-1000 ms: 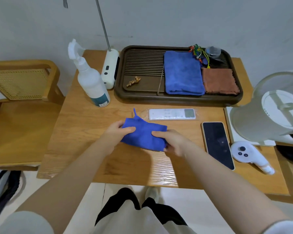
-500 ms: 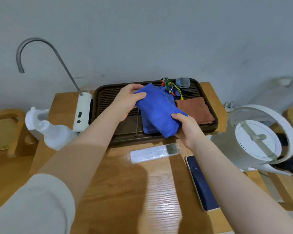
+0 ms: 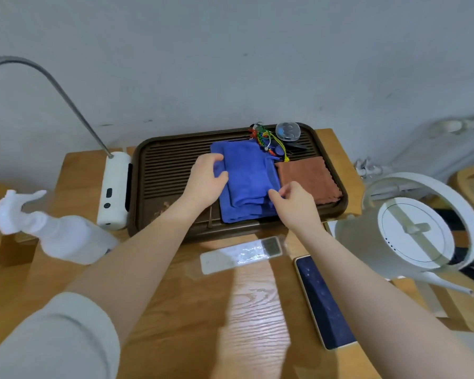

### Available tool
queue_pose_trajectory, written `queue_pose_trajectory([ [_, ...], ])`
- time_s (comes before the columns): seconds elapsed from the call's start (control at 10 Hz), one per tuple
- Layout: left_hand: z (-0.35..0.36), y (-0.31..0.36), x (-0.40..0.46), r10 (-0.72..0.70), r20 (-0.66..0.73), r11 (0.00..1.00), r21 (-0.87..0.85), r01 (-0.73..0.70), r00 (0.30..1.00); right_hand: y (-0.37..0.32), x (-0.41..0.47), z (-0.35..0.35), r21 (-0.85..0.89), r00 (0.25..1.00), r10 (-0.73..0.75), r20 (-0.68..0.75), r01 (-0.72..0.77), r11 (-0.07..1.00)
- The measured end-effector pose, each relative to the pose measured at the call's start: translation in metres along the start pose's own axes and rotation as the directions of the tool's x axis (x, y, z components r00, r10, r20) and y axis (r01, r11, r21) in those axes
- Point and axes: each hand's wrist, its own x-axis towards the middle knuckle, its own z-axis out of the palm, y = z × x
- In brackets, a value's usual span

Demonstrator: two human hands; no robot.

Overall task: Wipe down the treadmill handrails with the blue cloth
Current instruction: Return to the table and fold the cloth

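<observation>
We have both hands over the dark slatted tray (image 3: 164, 165) at the back of the worktop (image 3: 175, 310). Our left hand (image 3: 207, 181) lies on the left edge of the blue cloth (image 3: 246, 176), thumb and fingers curled loosely around that edge. Our right hand (image 3: 294, 205) touches the cloth's near right corner with fingertips drawn close together; we cannot tell whether they pinch the fabric or only press it. The blue cloth lies folded in the tray on top of a larger blue towel (image 3: 240, 216), whose near edge shows beneath it just inside the tray's front rim.

Just beside it on the right lies a brown cloth (image 3: 308, 177), nearly touching the blue pile. Behind, at the tray's far rim, sit a tangle of coloured cords (image 3: 264, 139) and a small clear lid (image 3: 288, 131). The left half of the tray is bare slats.

Left of the tray stands a white pump unit (image 3: 114, 190) with a curved metal spout, and nearer us a white spray bottle (image 3: 52, 233). In front of the tray lie a white remote (image 3: 240, 254) and a phone (image 3: 322, 302) near the worktop's right edge. A white kettle (image 3: 411, 236) crowds the right side. The near middle of the worktop is open wood between our forearms.
</observation>
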Motion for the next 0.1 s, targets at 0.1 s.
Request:
queue_pose_trajectory([
  [0.1,-0.0093,-0.003,-0.049,-0.029,-0.056,1.0,-0.009,0.028,0.998,0.0013,-0.0204,0.0035,-0.046,0.99,-0.133,0.038,0.135,0.99],
])
